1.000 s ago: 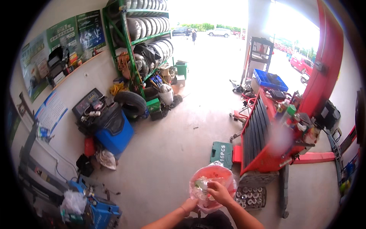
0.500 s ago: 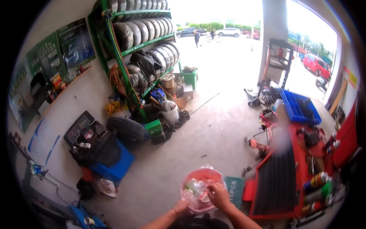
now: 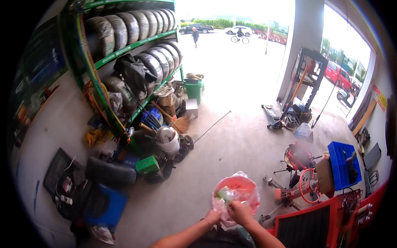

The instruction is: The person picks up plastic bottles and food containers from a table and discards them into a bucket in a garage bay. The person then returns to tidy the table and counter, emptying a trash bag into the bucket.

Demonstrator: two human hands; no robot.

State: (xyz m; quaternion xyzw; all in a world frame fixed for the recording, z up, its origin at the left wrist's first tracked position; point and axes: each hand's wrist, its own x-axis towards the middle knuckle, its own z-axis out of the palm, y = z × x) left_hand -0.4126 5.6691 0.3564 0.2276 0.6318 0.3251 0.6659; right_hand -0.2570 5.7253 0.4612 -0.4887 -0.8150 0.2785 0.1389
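Observation:
In front of me is a round pink bin, lined with a clear plastic bag that laps over its rim. Crumpled clear wrapping and something pale green lie inside. My left hand is closed on the gathered bag at the near-left rim. Beside it, my right hand is also closed on the bag at the near side, fingers bent over the opening. Both hands are close together, and the fingertips are partly hidden.
A green rack of wrapped tyres, a broom and a white bucket stand left. Right are a red-rimmed wheeled stand, a blue tray and a red cabinet. A thin rod lies on the floor ahead.
The bin and both hands have shifted right and slightly up in view. My right hand has come nearer my left at the near rim. The rack and floor items appear closer.

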